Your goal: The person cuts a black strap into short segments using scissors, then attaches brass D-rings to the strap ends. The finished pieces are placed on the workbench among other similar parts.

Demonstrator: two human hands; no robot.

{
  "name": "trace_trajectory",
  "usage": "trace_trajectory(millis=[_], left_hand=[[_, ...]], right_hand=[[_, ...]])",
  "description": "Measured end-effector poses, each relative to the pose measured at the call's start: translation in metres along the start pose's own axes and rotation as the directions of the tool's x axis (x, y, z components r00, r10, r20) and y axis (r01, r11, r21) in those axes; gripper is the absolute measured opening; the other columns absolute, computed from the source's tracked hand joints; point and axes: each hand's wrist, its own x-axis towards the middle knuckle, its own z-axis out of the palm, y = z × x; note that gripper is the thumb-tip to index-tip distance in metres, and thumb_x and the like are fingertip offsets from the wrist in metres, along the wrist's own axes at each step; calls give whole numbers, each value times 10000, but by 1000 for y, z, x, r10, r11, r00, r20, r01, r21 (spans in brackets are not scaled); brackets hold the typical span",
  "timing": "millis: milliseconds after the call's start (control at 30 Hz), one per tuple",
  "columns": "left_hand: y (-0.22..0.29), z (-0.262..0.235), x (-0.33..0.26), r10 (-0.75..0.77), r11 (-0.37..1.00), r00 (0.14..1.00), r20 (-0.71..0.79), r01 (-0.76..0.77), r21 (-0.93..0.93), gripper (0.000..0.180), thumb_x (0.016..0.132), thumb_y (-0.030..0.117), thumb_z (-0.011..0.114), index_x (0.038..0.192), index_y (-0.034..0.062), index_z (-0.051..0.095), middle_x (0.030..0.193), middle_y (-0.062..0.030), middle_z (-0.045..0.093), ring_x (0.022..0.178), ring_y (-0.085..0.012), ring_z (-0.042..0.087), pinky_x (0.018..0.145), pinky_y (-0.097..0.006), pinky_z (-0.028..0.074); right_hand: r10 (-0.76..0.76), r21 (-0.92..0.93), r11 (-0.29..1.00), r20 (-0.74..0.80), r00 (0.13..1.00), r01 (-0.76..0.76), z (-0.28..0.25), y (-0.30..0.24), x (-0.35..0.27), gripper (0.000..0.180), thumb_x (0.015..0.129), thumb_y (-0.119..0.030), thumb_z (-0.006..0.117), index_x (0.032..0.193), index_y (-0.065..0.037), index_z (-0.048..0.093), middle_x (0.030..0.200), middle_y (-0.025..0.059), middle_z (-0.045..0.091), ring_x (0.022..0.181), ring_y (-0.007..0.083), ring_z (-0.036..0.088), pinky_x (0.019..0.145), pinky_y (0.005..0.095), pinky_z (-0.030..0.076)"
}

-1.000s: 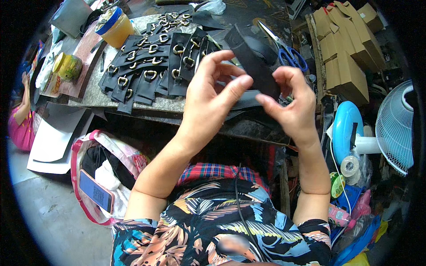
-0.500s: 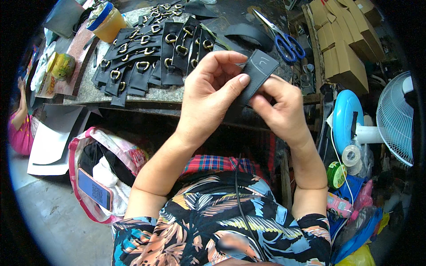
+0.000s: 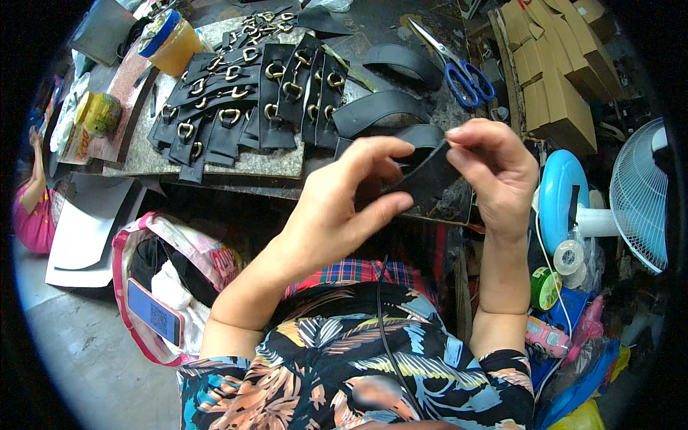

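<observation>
My right hand (image 3: 496, 172) pinches the edge of a black leather strap (image 3: 431, 176) between thumb and fingertips, above the table's near edge. The strap slants down from there toward my left hand (image 3: 347, 197). My left hand curves around its lower end with thumb and index finger apart; whether the inner fingers touch it is hidden. Just beyond my hands, curved black leather bands (image 3: 380, 111) lie on the dark table. To the left, black leather straps with brass-coloured D-rings (image 3: 231, 115) are spread in overlapping rows on a grey stone slab (image 3: 276, 162).
Blue-handled scissors (image 3: 466, 79) lie at the far right of the table. A blue-rimmed tub (image 3: 172, 44) and a yellow jar (image 3: 99, 113) stand at left. Cardboard boxes (image 3: 555, 107) and a fan (image 3: 641, 193) are on the right. A bag holding a phone (image 3: 154, 312) sits lower left.
My hands have drawn apart, the right moving up and right while the left thumb came off the strap. The strap has turned edge-on, and curved bands behind it have come into sight.
</observation>
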Motion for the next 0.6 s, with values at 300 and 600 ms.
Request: trace_trajectory(millis=[300,600], left_hand=[[13,-27,-5,33,957,999,41,-44,286,263,738,-25,756,989,1,682,818,-94,642,724,-196,601,672,-278,453],[11,-36,8,128,991,941,-312,-129,18,217,887,-86,641,1090,-16,670,942,-17,660,834,-59,608,710,-195,480]], right_hand=[[173,-114,980,66,983,-165,-32,-25,-5,345,796,-48,750,1135,-26,691,928,2,656,793,48,569,696,190,445],[59,-230,972,19,998,-53,-41,-9,17,167,872,40,656,1031,-11,661,939,16,658,888,88,613,802,222,487]])
